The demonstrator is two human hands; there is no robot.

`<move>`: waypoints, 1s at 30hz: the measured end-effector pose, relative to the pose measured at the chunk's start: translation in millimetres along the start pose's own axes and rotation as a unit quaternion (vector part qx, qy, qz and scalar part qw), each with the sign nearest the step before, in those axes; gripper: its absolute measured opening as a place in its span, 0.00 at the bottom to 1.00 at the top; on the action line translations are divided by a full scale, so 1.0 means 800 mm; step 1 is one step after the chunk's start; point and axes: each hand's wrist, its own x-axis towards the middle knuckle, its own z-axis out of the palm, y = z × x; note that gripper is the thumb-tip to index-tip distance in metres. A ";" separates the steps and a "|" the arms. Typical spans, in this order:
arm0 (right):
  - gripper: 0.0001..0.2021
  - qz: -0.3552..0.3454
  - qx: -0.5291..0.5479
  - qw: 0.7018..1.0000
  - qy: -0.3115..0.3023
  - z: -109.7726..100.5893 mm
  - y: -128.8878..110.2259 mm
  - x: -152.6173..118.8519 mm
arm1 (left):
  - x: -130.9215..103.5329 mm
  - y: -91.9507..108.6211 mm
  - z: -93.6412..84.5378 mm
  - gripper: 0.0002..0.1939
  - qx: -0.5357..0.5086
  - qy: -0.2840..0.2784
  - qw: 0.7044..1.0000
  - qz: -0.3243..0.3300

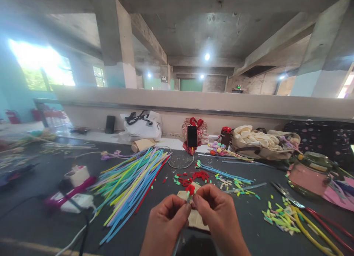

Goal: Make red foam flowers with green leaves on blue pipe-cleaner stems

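Dark table [221, 234], wide. Colored stems [135, 186] lie fanned at left. Left hand [167, 221] and right hand [218, 219] meet at center, front. Both pinch a small red and green piece [190, 190] between thumbs and fingers, above beige pad [197, 220]. Red bits [201, 176] sit just beyond, on the table.

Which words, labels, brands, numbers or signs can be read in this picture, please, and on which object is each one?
None can be read with certainty.
White bag: black marks, creased; the faint print below is too small.
Green lit sign at the back: too small.
Dark bottle with the red lid: too blurred to read any label.
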 end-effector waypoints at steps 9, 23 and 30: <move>0.08 0.006 -0.035 0.999 -0.018 -0.002 0.004 0.004 | 0.012 -0.029 -0.005 0.12 0.069 0.014 0.996 0.053; 0.07 0.019 -0.061 0.997 -0.049 -0.004 0.001 0.006 | 0.013 -0.041 -0.008 0.11 0.146 0.013 0.983 0.114; 0.07 0.023 -0.056 0.997 -0.055 -0.005 0.002 0.006 | 0.009 -0.033 -0.006 0.11 0.136 0.016 0.984 0.116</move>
